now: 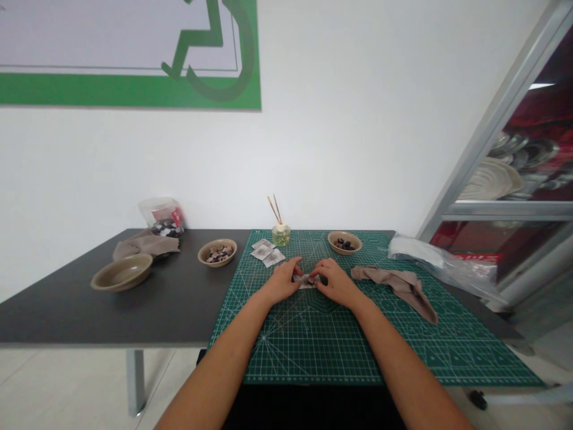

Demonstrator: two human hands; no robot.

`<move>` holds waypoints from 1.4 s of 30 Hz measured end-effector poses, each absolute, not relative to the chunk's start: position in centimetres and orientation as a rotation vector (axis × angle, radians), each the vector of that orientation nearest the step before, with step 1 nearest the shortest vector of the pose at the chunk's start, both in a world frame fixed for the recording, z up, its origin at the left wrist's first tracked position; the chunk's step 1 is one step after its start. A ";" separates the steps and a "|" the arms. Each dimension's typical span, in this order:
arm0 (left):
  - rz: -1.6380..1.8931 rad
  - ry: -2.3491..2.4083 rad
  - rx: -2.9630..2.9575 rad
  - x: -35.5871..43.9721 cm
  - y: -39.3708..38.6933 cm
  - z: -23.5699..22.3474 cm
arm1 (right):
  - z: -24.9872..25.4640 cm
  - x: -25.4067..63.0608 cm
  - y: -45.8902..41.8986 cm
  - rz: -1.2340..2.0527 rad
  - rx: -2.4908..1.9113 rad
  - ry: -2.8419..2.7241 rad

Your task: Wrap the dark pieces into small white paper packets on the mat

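On the green cutting mat (313,358), a small whitish printed paper square (306,285) lies between my hands, with a small dark piece on it. My left hand (284,280) pinches the paper's left side, fingers curled with thumb and fingertips close together. From the other side, my right hand (333,282) grips the paper's right edge near the dark piece. Fingers partly cover both paper and piece. Several similar paper squares (267,252) lie flat just beyond my left hand. A small bowl (358,246) of dark pieces stands behind my right hand.
A reed diffuser bottle (281,236) stands at the back. Crumpled brown cloth (396,280) and a clear plastic bag (443,263) lie right. On the dark table (179,316) at left are a bowl of brown pieces (217,253), a larger bowl (120,273), another cloth (152,243) and a clear container (159,209).
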State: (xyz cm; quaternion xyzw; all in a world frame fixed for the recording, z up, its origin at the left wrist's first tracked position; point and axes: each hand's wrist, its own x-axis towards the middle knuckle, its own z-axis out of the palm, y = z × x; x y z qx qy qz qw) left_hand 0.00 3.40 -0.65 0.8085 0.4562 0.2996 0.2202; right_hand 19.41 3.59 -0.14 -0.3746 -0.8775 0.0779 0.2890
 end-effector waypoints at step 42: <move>0.841 1.242 2.250 -0.1 3.5 -0.8 | 0.0 19.9 3.9 0.244 -1.150 -2.255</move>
